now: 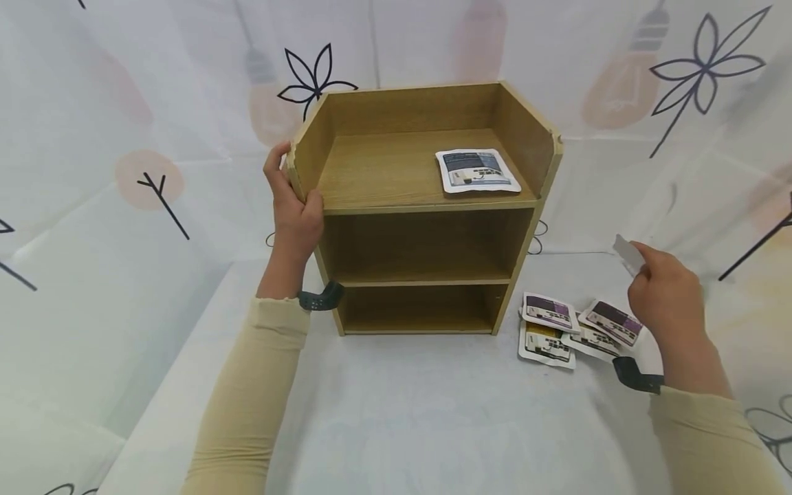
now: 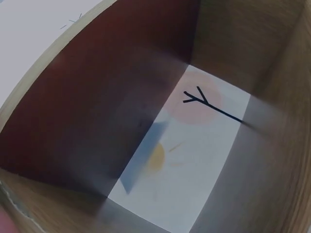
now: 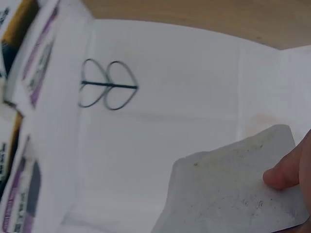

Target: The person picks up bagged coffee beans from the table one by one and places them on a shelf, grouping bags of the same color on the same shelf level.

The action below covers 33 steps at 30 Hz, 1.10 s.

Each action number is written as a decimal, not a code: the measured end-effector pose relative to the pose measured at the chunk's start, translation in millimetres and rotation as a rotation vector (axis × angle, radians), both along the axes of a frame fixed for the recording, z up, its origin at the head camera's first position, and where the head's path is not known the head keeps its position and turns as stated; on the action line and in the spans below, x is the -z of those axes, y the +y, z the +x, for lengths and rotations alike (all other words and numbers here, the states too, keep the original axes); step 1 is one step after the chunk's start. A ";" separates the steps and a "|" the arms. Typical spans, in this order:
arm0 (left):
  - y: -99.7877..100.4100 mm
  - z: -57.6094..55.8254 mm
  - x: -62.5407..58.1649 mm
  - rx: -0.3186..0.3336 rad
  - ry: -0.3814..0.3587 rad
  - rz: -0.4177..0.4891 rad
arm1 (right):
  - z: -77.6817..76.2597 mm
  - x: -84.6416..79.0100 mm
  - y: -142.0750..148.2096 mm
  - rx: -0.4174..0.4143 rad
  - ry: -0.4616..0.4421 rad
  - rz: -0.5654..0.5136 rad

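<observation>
A small wooden shelf unit stands on the white surface. My left hand grips the upper part of its left side panel, fingers behind and thumb in front. One white sachet with a blue label lies flat on the top tier, towards the right. Off to the right, my right hand holds another flat sachet between thumb and fingers, raised above the surface. Its plain pale side fills the lower right of the right wrist view. Below that hand lies a loose pile of sachets, purple-labelled and yellow-labelled.
The two lower tiers lie under the top one. White sheeting with printed flowers and bulbs hangs behind and at both sides. In the left wrist view, the inside of a wooden compartment fills most of the picture.
</observation>
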<state>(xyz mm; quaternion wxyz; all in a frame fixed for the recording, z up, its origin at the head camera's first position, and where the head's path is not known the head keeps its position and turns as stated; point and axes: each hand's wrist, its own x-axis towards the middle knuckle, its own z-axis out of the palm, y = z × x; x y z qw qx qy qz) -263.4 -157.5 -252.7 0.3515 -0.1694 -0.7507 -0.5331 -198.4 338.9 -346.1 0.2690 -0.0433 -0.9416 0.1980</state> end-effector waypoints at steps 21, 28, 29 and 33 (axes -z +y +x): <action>3.5 2.0 1.5 -0.062 0.004 -0.058 | 42.3 -73.6 -45.5 0.092 0.247 -0.078; 5.3 1.3 0.9 -0.055 -0.011 -0.051 | 52.9 -85.9 -57.2 0.059 0.389 -0.099; 5.3 1.4 1.0 -0.055 -0.012 -0.050 | 54.0 -87.4 -58.6 0.050 0.413 -0.099; 4.0 0.9 2.4 -0.054 -0.012 -0.049 | 58.3 -93.5 -64.4 0.010 0.498 -0.116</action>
